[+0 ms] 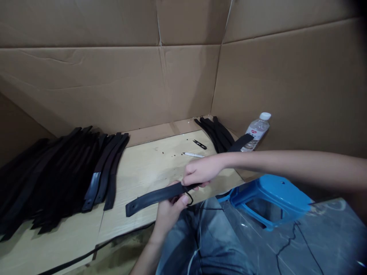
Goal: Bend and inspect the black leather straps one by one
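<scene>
A long black strap [155, 196] with a small hole near its left end lies across both of my hands, above the front edge of the board. My left hand [170, 214] is closed on it from below, thumb along the near side. Over the same stretch, my right hand [202, 170] is closed with its fingers bent onto the strap. A thin black cord [192, 198] makes a small loop beside my left thumb. My right forearm hides what lies beneath it. Another black strap end [242, 142] shows beyond the forearm; whether it belongs to the held strap I cannot tell.
Many black straps [65, 175] are piled at the left, and several more [216, 133] lie at the back right. Thread snips [200, 144] and a white pen [193, 154] rest on the board. A water bottle [257, 131] and blue stool [272, 198] are at the right. Cardboard walls [100, 88] surround the table.
</scene>
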A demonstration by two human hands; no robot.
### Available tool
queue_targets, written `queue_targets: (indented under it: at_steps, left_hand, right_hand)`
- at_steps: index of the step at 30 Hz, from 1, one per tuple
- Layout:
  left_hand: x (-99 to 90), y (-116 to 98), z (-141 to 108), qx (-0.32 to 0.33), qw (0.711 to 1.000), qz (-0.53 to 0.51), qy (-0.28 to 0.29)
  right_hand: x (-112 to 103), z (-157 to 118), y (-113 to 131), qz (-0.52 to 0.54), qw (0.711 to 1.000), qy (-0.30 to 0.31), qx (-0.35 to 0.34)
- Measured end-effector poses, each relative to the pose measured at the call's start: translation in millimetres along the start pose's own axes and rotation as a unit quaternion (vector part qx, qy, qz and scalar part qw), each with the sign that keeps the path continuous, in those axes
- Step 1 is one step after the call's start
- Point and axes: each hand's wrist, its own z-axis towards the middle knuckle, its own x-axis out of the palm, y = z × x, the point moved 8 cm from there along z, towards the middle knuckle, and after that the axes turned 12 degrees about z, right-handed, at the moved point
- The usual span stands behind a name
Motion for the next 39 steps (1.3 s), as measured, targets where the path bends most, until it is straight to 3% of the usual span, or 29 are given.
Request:
queue_targets:
  at_steps: [9, 17, 29, 34, 39]
  left_hand:
    - [1.7, 24.4, -4.9, -0.094, 0.990, -0.069, -0.075]
    - [4.1, 30.5, -9.7, -0.144, 0.975, -0.129, -0.105]
    - [-1.6, 34.1, -12.4, -0.106, 0.987, -0.094, -0.081]
    - [2.8, 11.3, -7.4, -0.019, 0.999, -0.041, -0.015]
    - [4.1, 7.5, -4.5, 0.004, 1.000, 0.013, 0.022]
  right_hand:
    - [-0.6, 1.3, -0.3, -0.041, 0.999, -0.034, -0.006]
    - [3.2, 2.1, -2.6, -0.003, 1.000, -0.012, -0.005]
    - [7.3, 4.1, -1.6, 0.048, 0.999, 0.002, 0.011]
    - [1.7, 4.1, -1.6, 0.058, 0.998, -0.012, -0.011]
    - [-8.6, 0.9, -4.2, 0.062, 0.997, -0.039, -0.012]
